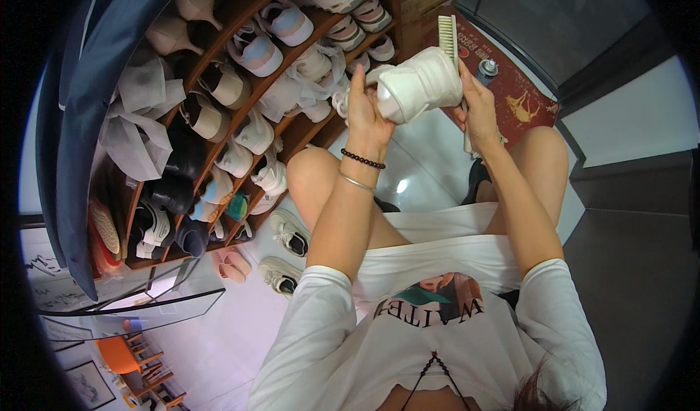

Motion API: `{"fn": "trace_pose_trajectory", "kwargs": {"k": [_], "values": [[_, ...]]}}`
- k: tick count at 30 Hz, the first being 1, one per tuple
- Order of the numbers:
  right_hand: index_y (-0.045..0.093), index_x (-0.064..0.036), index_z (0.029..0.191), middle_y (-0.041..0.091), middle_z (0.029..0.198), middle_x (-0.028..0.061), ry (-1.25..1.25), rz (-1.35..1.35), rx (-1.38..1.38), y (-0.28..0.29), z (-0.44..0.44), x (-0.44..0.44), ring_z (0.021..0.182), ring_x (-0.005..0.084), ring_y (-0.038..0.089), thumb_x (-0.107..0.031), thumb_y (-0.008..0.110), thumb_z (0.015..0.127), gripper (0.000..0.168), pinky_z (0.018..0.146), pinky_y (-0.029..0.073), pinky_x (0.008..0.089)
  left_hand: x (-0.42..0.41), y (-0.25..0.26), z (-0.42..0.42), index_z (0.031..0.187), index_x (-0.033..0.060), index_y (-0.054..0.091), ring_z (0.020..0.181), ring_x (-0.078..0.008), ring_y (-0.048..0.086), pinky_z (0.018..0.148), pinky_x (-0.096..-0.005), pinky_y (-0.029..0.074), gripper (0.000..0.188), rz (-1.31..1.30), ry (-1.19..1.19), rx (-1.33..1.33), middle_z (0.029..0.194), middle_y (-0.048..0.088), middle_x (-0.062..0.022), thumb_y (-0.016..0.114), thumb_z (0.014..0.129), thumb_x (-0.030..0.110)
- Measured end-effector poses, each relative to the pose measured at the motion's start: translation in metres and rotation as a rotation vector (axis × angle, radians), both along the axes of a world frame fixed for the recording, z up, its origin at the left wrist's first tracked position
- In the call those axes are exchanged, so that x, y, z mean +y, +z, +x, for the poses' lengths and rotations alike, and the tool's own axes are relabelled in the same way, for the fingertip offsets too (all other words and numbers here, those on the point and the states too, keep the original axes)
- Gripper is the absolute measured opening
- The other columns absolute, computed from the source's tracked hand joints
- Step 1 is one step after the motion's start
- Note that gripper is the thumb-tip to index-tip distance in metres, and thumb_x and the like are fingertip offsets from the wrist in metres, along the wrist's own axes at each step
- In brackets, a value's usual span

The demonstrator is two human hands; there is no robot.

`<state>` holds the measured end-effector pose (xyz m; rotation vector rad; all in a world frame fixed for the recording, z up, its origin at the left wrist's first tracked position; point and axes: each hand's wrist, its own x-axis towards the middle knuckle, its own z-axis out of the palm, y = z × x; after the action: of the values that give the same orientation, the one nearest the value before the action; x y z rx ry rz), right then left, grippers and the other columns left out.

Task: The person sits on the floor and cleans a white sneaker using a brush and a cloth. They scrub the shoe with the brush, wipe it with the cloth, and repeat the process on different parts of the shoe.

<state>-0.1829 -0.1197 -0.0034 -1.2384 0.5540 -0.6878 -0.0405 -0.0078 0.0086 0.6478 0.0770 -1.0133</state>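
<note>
A white shoe (425,80) is held up above the floor between my knees. My left hand (367,105) grips it from the left side. White laces (340,105) hang beside that hand. My right hand (477,105) is closed around a scrub brush (448,35) with pale bristles, and its handle shows again below the fingers. The brush stands upright along the shoe's right end, bristles facing left. Whether the bristles press on the shoe cannot be told, since the shoe and my fingers hide part of them.
A wooden shoe rack (240,105) with several rows of shoes stands on the left. Beyond my right hand, a spray can (486,72) stands on a red mat (525,97). Pale sneakers (280,275) and pink slippers (231,264) lie on the tiled floor (421,159).
</note>
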Motion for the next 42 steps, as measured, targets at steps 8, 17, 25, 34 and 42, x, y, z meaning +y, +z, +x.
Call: {"fn": "trace_pose_trajectory", "kwargs": {"k": [8, 17, 25, 34, 42], "values": [[0.048, -0.011, 0.135, 0.041, 0.057, -0.0055, -0.085, 0.027, 0.106, 0.033, 0.007, -0.011, 0.044, 0.0033, 0.037, -0.036, 0.039, 0.099, 0.044, 0.038, 0.031, 0.0169, 0.009, 0.008, -0.006, 0.121, 0.001, 0.051, 0.099, -0.0148, 0.054, 0.087, -0.0292, 0.045, 0.047, 0.115, -0.229, -0.847, 0.112, 0.057, -0.0067, 0.06, 0.088, 0.034], [0.045, -0.015, 0.136, 0.052, 0.081, 0.016, -0.262, -1.232, 0.321, 0.027, 0.021, 0.016, 0.071, 0.0322, 0.056, -0.004, 0.052, 0.087, 0.051, 0.064, 0.046, 0.039, -0.005, -0.023, 0.006, 0.104, -0.0021, 0.058, 0.085, -0.0092, 0.052, 0.077, -0.0239, 0.042, 0.036, 0.039, 0.199, -0.689, 0.096, 0.059, -0.0036, 0.059, 0.092, 0.032], [0.038, -0.009, 0.139, 0.051, 0.088, 0.0198, 0.002, -1.125, 0.358, -0.048, -0.016, 0.085, 0.064, 0.0386, 0.057, -0.002, 0.05, 0.084, 0.056, 0.055, 0.048, 0.0456, 0.003, -0.014, 0.038, 0.124, -0.0097, 0.041, 0.117, -0.033, 0.05, 0.102, -0.0476, 0.039, 0.044, -0.204, 0.224, -0.026, 0.126, 0.05, -0.0216, 0.044, 0.098, 0.026], [0.041, -0.006, 0.136, 0.053, 0.083, 0.021, -0.115, -1.272, 0.374, -0.016, 0.022, 0.068, 0.066, 0.0391, 0.057, -0.002, 0.049, 0.085, 0.051, 0.06, 0.047, 0.0452, 0.001, -0.018, 0.023, 0.124, -0.0072, 0.04, 0.115, -0.0297, 0.05, 0.101, -0.0476, 0.039, 0.041, -0.226, 0.255, 0.086, 0.126, 0.049, -0.0173, 0.04, 0.1, 0.026], [0.036, -0.007, 0.14, 0.051, 0.081, 0.0181, 0.031, -1.18, 0.386, -0.007, 0.009, 0.079, 0.059, 0.0371, 0.056, 0.003, 0.052, 0.082, 0.061, 0.054, 0.048, 0.0434, 0.0, -0.007, 0.012, 0.125, -0.0022, 0.037, 0.117, -0.0284, 0.046, 0.103, -0.0471, 0.037, 0.048, -0.146, 0.257, -0.252, 0.125, 0.047, -0.0146, 0.038, 0.099, 0.038]]}}
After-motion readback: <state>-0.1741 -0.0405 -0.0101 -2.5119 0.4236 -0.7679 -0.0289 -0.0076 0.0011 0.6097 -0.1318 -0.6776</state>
